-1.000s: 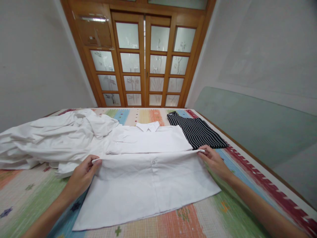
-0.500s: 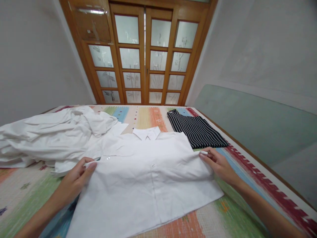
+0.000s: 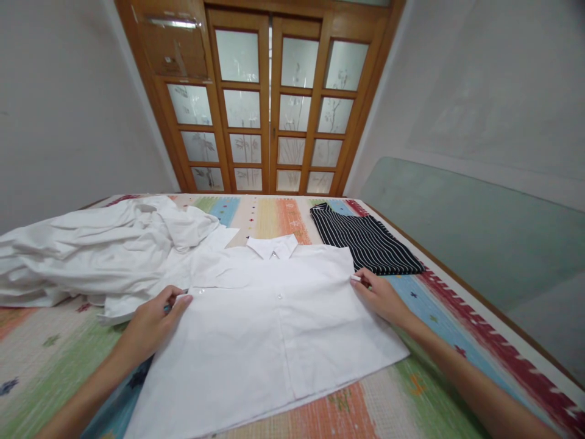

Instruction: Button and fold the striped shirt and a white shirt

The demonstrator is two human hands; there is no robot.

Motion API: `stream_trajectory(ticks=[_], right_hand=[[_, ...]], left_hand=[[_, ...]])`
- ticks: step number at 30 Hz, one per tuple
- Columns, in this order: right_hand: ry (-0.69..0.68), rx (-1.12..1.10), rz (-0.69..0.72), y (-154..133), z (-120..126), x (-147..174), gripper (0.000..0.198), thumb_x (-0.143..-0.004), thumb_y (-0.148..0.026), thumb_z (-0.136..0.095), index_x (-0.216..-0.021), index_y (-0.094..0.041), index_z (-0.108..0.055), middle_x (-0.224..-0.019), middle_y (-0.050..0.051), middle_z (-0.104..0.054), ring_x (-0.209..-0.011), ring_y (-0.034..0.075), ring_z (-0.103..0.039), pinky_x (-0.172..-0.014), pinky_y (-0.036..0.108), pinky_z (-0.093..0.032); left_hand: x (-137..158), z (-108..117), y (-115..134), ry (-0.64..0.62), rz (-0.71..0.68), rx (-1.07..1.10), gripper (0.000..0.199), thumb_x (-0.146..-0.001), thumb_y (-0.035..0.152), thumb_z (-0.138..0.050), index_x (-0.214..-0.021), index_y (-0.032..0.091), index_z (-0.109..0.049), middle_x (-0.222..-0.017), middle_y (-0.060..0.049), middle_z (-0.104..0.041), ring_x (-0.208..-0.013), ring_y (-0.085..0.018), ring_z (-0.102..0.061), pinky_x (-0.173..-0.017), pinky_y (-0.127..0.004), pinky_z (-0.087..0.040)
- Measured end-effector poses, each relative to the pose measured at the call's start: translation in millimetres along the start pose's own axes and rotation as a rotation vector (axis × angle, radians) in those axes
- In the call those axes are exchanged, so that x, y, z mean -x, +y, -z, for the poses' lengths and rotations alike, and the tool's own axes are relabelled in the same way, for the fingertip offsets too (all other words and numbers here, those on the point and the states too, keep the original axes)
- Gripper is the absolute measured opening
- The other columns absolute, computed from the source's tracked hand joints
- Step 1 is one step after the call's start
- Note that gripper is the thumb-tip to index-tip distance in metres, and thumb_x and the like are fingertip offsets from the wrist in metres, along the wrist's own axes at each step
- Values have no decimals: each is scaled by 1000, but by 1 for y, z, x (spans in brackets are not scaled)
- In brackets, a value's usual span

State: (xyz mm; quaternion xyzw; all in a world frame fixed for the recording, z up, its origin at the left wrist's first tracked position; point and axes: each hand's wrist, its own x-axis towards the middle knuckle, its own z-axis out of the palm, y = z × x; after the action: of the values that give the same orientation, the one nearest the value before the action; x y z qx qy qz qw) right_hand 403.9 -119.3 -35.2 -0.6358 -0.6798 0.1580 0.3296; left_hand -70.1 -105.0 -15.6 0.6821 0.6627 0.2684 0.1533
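Note:
A white collared shirt (image 3: 242,341) lies in front of me, its collar at the far side and its buttoned front facing up. My left hand (image 3: 158,320) pinches the shirt's left edge between thumb and fingers, close to a small button. On the opposite edge, my right hand (image 3: 381,296) is closed on the cloth, and a bit of white fabric shows at the fingertips. The front lies fairly smooth between both hands. The lower hem slants toward the bottom left of the view.
A rumpled heap of white clothing (image 3: 123,250) lies at the left, touching the shirt. Black-and-white striped folded clothing (image 3: 365,238) is at the far right. Both rest on a colourful patterned cover (image 3: 292,216). A pale green panel (image 3: 461,213) runs along the right; wooden doors (image 3: 269,122) stand behind.
My right hand has moved left and slightly up with the shirt's edge, and my left hand slightly right. The lifted cloth between them has gone down flatter, and its creases have lessened.

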Motion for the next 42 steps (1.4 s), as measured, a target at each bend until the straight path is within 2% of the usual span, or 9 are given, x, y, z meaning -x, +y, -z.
stream_trajectory(ticks=[8,13,16,20,26,30,32,37,42], right_hand=[[-15,50,-34,1,-5,4,22,-82,-40,-47,-77,-21,-56,-65,0,-59,-62,18,-55,-62,29,-38],[-131,0,-65,14,4,16,21,-80,-38,-50,-75,-19,-59,-64,0,-61,-62,18,-57,-59,28,-39],[-168,-38,-56,17,9,25,22,-82,-38,-51,-79,-19,-62,-65,-1,-61,-64,18,-57,-59,27,-40],[-128,-34,-49,10,11,29,24,-82,-41,-52,-79,-20,-63,-66,0,-60,-64,18,-55,-58,27,-40],[-34,16,-23,-5,13,28,27,-81,-44,-53,-80,-20,-65,-60,-2,-55,-56,15,-50,-55,26,-39],[-6,-2,-13,-9,15,29,30,-82,-47,-54,-79,-20,-66,-60,-1,-55,-55,15,-49,-54,26,-39],[9,-19,-17,-9,14,31,30,-82,-47,-54,-79,-20,-66,-61,-1,-57,-56,15,-50,-54,26,-40],[38,-59,-24,-2,9,33,30,-83,-47,-55,-82,-19,-67,-63,0,-59,-57,15,-51,-55,26,-40],[66,-104,-21,0,5,34,30,-83,-47,-56,-82,-19,-67,-63,0,-59,-58,15,-52,-55,25,-40]], left_hand=[[-3,-3,-7,-80,-12,-28,46,-76,65,-42,-78,22,-57,-64,-1,-64,-63,-23,-62,-61,-29,-44],[2,1,-12,-210,-36,49,50,-73,71,-46,-69,22,-58,-65,-2,-65,-66,-23,-61,-62,-30,-46],[4,6,-15,-258,18,83,53,-71,73,-48,-71,22,-61,-63,-2,-66,-64,-23,-61,-59,-28,-45],[-3,9,-12,-191,82,49,54,-71,73,-47,-80,22,-65,-66,-2,-69,-65,-23,-62,-59,-28,-44],[-24,1,-7,-116,45,0,48,-68,67,-49,-81,22,-62,-67,-3,-69,-69,-25,-66,-67,-31,-46],[-28,-3,-1,67,20,-64,45,-67,60,-53,-90,21,-59,-71,-2,-67,-64,-21,-63,-64,-30,-46],[-29,-3,4,112,-41,-115,44,-70,58,-51,-90,21,-61,-74,-3,-66,-64,-20,-60,-65,-30,-45],[-31,-4,14,-72,-177,-147,46,-71,63,-48,-73,21,-67,-75,-6,-65,-68,-21,-57,-67,-30,-43],[-30,-1,11,-74,-153,-112,48,-67,69,-48,-62,22,-56,-60,-1,-55,-60,-18,-50,-56,-27,-38]])
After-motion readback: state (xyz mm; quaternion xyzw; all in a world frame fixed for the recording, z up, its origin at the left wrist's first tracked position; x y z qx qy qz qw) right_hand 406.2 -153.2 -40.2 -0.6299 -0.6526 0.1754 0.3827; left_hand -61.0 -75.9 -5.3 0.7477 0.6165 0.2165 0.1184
